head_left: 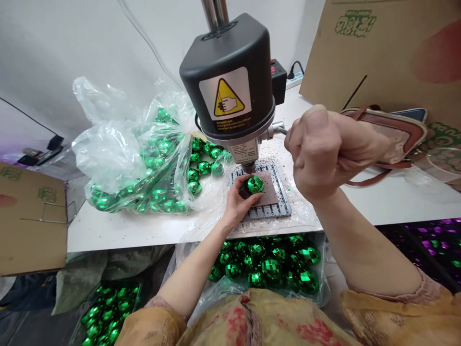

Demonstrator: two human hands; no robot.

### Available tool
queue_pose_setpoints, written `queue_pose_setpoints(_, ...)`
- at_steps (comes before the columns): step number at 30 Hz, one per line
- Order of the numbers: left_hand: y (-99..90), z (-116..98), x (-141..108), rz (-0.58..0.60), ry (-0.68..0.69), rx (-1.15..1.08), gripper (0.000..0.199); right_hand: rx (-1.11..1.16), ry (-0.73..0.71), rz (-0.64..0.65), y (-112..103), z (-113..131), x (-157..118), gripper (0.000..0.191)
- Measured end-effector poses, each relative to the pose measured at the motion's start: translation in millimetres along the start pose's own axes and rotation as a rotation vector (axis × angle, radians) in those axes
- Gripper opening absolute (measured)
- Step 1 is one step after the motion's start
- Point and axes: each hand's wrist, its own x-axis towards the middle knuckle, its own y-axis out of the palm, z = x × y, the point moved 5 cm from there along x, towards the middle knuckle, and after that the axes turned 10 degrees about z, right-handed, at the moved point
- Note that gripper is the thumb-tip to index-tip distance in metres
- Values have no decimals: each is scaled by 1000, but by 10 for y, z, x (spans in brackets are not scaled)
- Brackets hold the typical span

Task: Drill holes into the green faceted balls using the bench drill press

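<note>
My left hand (pixel 240 198) grips a shiny green faceted ball (pixel 255 184) under the chuck (pixel 248 167) of a black bench drill press (pixel 230 77). A dark holder, partly hidden by my fingers, sits beside the ball. Below them lies a pinkish square board (pixel 270 190) on the slotted grey metal base (pixel 277 210). At the right of the machine, my right hand (pixel 317 149) is closed around its feed lever (pixel 279 129). Most of the lever is hidden inside my fist.
A clear plastic bag (pixel 137 178) of green balls lies left on the white table (pixel 108 235), loose balls (pixel 203 167) beside it. A bin of green balls (pixel 270 269) stands below the table edge. Cardboard boxes (pixel 32 221) flank the table; a brown-strapped bag (pixel 406 134) lies right.
</note>
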Motion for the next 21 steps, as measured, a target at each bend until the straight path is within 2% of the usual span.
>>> queue_pose_setpoints(3,1,4,0,-2,4,1,59,1,-30,-17,-16,-32,-36,61)
queue_pose_setpoints(9,4,-6,3,-18,7,-1,59,66,-202,-2,-5,-27,-79,54)
queue_pose_setpoints(21,13,40,-2,-15,10,-41,58,103,-339,60,-44,-74,-189,47)
